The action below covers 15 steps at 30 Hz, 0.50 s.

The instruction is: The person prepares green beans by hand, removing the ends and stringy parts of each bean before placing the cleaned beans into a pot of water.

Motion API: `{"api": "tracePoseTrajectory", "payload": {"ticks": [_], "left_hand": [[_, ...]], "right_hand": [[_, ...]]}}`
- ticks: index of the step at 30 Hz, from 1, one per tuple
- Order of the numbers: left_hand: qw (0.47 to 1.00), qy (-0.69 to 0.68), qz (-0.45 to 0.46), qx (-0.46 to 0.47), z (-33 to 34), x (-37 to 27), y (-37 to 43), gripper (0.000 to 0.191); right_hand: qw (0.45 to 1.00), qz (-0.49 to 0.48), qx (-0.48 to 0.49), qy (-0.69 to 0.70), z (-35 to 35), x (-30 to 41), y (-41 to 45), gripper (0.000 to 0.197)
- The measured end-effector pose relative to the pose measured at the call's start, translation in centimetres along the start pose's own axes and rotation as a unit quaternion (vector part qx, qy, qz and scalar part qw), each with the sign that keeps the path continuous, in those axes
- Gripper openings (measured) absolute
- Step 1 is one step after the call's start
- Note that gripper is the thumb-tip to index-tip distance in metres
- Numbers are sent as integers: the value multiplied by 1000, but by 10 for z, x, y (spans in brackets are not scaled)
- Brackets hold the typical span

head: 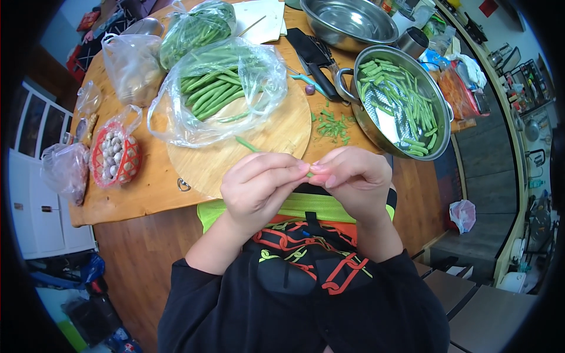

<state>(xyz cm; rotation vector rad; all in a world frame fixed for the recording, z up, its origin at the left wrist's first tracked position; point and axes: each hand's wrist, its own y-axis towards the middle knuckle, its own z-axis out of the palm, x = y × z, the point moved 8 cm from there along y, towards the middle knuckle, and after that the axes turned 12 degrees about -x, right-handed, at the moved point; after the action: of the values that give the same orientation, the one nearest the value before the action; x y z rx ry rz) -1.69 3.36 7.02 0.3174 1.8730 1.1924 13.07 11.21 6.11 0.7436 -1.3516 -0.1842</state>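
Observation:
My left hand [258, 187] holds a green bean [247, 144]; one end sticks out past the back of the fingers, and the middle is hidden in the hand. The fingertips of my right hand [359, 181] pinch the bean's other tip, right against the left fingertips. Both hands are over the near edge of a round wooden board [282, 132]. On that board lies an open clear plastic bag [265, 70] with whole green beans [216, 95] showing. To the right, a two-handled steel pot [368, 125] contains snapped bean pieces [417, 99].
Bean trimmings [332, 127] lie between board and pot, near a black-handled cleaver [324, 79], a blue-handled tool [313, 84] and a small purple bulb [310, 89]. A steel basin [348, 26] stands behind. Garlic in a red net basket [115, 154] sits at left.

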Motion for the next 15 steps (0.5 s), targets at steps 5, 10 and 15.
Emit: {"api": "tracePoseTrajectory", "payload": {"ticks": [5, 10, 15], "left_hand": [[995, -87, -43, -18, -4, 4, -1, 19], [905, -333, -244, -99, 0, 25, -19, 14], [835, -417, -318, -169, -3, 46, -28, 12]], "right_hand": [[991, 20, 8, 129, 6, -2, -2, 17], [979, 132, -43, 151, 1, -32, -8, 16], [966, 98, -92, -221, -38, -58, 8, 11]]}}
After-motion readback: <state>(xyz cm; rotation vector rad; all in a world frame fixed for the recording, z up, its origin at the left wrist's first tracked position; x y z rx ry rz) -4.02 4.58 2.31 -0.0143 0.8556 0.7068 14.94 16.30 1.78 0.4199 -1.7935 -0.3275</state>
